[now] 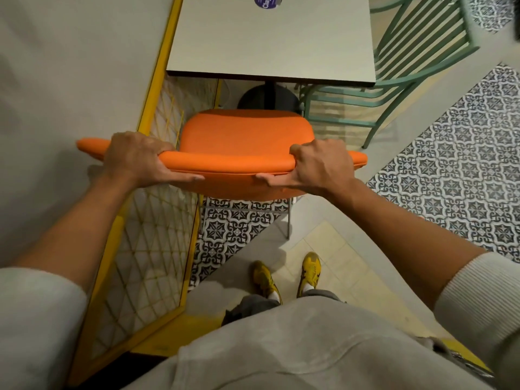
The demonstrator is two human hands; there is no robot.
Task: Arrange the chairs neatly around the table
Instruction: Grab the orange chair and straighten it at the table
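Note:
An orange padded chair point(244, 136) stands right in front of me, its seat facing the pale square table point(270, 43). The seat's front edge sits just short of the table's near edge. My left hand point(138, 157) grips the left part of the chair's curved backrest, thumb under, fingers over the top. My right hand point(318, 164) grips the right part of the same backrest. A green metal slatted chair point(405, 63) stands at the table's right side, partly tucked under it.
A yellow-framed wire partition point(157, 215) and a pale wall run close along the left of the orange chair. The table's black pedestal base point(267, 99) is under the tabletop. A purple sticker point(266, 1) lies on the table's far edge. My yellow shoes point(287, 274) stand on tiled floor.

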